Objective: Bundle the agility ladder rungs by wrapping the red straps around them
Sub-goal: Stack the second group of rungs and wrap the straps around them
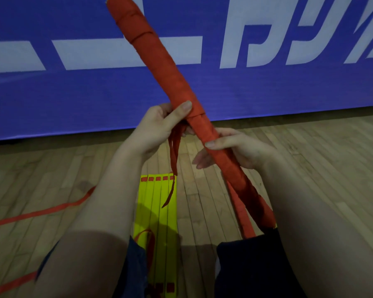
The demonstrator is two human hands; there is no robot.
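A long bundle of rungs (170,69), wound all over in red strap, slants from the top centre down to my lap at lower right. My left hand (157,127) grips it at mid length, thumb pressed on top, and also holds a loose red strap end (174,151) that dangles below. My right hand (235,149) holds the bundle just lower, thumb across the wrap and fingers underneath. A second stack of yellow rungs (159,211) with red strap slots lies flat on the floor between my arms.
A wooden floor (310,151) spreads around me. A blue banner with white lettering (73,93) stands right ahead. Loose red straps (41,211) trail across the floor at left. My knees in dark clothing (252,265) fill the bottom.
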